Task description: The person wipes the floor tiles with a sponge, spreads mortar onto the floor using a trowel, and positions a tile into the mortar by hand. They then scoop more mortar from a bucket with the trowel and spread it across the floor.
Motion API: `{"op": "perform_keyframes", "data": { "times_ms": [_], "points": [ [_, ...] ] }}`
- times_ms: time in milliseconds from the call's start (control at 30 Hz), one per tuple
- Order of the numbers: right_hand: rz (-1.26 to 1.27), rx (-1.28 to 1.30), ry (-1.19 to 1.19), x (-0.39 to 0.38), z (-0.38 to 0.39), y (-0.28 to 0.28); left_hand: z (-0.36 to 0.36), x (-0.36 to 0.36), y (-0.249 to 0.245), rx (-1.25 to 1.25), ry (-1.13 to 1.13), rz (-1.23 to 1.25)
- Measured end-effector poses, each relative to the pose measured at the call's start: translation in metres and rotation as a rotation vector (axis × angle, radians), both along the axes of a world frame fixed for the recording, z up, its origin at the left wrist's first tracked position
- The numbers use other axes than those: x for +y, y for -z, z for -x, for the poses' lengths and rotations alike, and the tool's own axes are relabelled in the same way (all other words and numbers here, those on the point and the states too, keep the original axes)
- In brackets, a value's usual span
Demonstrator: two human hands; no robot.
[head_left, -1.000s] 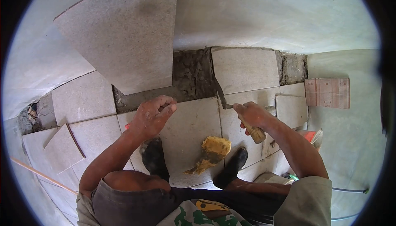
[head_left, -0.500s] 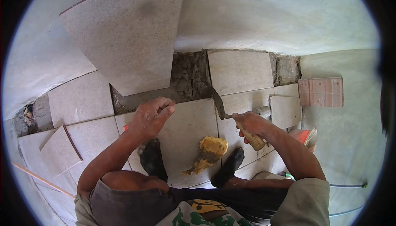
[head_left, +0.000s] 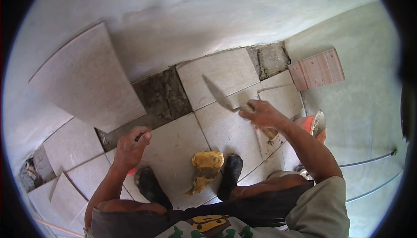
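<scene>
My right hand (head_left: 264, 115) is wrapped round the wooden handle of a trowel (head_left: 218, 94), whose blade points up and left over a laid floor tile (head_left: 226, 71). My left hand (head_left: 131, 148) has its fingers curled together, below a large tile (head_left: 89, 77) that leans against the wall; whether anything is between them is too small to tell. Dark wet mortar (head_left: 163, 94) fills the gap between the leaning tile and the laid tile. A yellow sponge-like piece (head_left: 206, 168) lies on the floor between my feet.
A reddish ribbed tile (head_left: 316, 69) leans at the right wall, near a cut tile piece (head_left: 281, 102) and a red-and-white bucket (head_left: 316, 126). Another cut piece (head_left: 68, 196) lies at the lower left. Broken mortar (head_left: 270, 60) shows in a gap by the far corner.
The view has turned and shifted right. The trowel has lifted away from the mortar's edge and now hangs over the laid tiles. My left hand is lower and its fingers are more curled.
</scene>
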State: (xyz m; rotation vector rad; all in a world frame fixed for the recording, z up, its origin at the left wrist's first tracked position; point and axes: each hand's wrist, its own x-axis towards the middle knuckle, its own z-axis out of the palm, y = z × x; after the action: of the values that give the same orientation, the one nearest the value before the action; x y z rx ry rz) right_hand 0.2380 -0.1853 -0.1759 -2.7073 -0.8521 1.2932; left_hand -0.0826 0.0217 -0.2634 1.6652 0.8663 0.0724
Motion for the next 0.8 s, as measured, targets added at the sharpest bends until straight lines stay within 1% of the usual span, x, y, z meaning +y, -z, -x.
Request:
{"op": "perform_keyframes", "data": {
  "times_ms": [67,133,200,233,300,333,400,533,600,633,700,800],
  "points": [
    [-0.163,-0.051,0.144,-0.033,-0.037,0.012,-0.001,-0.001,0.005,0.011,0.002,-0.018],
    [-0.193,-0.086,0.383,-0.050,-0.064,0.006,0.000,-0.002,0.008,0.035,0.004,-0.038],
    [0.056,-0.115,0.356,-0.061,-0.104,0.003,0.000,-0.005,0.010,0.084,-0.016,-0.052],
    [0.053,-0.106,0.366,-0.068,-0.122,0.011,-0.001,-0.007,0.009,0.091,-0.006,-0.058],
    [0.211,-0.619,0.098,-0.079,-0.157,0.034,-0.004,-0.013,0.005,0.183,-0.015,-0.020],
    [0.212,-0.611,0.100,-0.078,-0.170,0.039,-0.006,-0.017,0.005,0.191,-0.012,-0.020],
    [0.063,-0.543,0.118,-0.075,-0.195,0.047,-0.009,-0.023,0.004,0.206,-0.019,-0.017],
    [0.099,-0.528,0.117,-0.049,-0.223,0.064,-0.013,-0.032,0.002,0.216,-0.033,-0.039],
    [0.076,-0.618,0.069,-0.039,-0.227,0.066,-0.011,-0.034,0.005,0.181,-0.063,-0.043],
    [0.077,-0.609,0.067,-0.033,-0.226,0.063,-0.011,-0.035,0.004,0.190,-0.064,-0.042],
    [0.071,-0.456,0.219,-0.023,-0.225,0.050,-0.012,-0.038,0.002,0.221,-0.083,-0.017],
    [0.085,-0.495,0.154,-0.015,-0.224,0.047,-0.010,-0.041,0.007,0.233,-0.097,0.008]
  ]
}}
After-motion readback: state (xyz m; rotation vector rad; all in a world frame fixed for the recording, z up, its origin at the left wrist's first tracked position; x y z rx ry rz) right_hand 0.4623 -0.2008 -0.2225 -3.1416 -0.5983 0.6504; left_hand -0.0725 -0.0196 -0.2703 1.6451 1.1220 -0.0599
